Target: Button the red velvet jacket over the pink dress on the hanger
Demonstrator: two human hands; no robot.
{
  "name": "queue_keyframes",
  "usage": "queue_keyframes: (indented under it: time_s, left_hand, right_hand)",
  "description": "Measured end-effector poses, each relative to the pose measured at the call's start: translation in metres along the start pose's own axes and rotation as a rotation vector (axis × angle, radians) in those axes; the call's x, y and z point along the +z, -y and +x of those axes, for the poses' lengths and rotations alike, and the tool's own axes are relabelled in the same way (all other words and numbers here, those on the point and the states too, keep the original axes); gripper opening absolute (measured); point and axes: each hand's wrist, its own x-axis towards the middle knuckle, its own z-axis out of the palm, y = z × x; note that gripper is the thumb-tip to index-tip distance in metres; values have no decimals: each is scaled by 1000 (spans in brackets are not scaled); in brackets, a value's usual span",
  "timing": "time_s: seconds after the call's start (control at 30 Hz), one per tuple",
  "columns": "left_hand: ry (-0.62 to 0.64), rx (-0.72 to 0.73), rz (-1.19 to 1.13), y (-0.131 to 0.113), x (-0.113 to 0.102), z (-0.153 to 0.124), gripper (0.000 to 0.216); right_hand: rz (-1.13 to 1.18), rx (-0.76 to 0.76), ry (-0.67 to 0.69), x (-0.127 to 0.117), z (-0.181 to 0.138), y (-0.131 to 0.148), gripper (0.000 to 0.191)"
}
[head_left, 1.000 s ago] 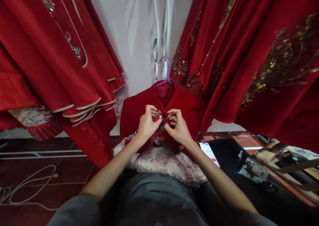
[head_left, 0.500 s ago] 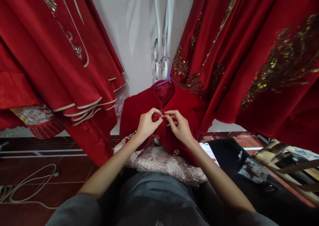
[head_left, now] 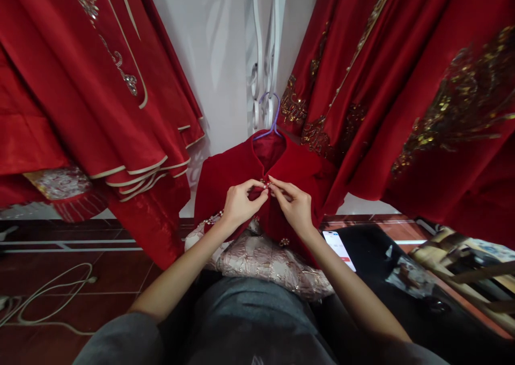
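A red velvet jacket (head_left: pixel 225 174) hangs in front of me on a purple hanger (head_left: pixel 270 119). My left hand (head_left: pixel 240 204) pinches the left front edge of the jacket just below the collar. My right hand (head_left: pixel 294 204) pinches the right front edge. The fingertips of both hands meet at a small beaded button (head_left: pixel 265 183) on the closure. A second beaded button (head_left: pixel 284 242) shows lower on the jacket front. Under the jacket, a pale pink embroidered cloth (head_left: pixel 265 263) lies on my lap.
Red embroidered garments hang at the left (head_left: pixel 80 102) and at the right (head_left: pixel 402 86), with a white wall behind. A phone (head_left: pixel 338 244) with its screen lit lies at my right on a black surface. A white cable (head_left: pixel 52 295) loops on the dark red floor tiles.
The two front edges of the jacket have been drawn together at the collar. Both hands have moved slightly upward, and their fingertips now meet at the button.
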Motion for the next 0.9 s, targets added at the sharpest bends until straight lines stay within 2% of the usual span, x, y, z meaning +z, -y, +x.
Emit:
queue_keyframes:
  time_s: [0.17, 0.43, 0.7, 0.9]
  left_hand:
    - [-7, -2, 113, 0, 2, 4, 18]
    - [76, 58, 355, -12, -3, 5, 20]
    - [170, 256, 586, -13, -8, 13, 23]
    - [278, 392, 480, -10, -17, 26, 16]
  right_hand:
    - [24, 39, 25, -3, 3, 1, 32]
    - [53, 91, 41, -5, 5, -4, 37]
    - [45, 111, 86, -10, 7, -4, 41]
    - [20, 79, 133, -13, 9, -5, 40]
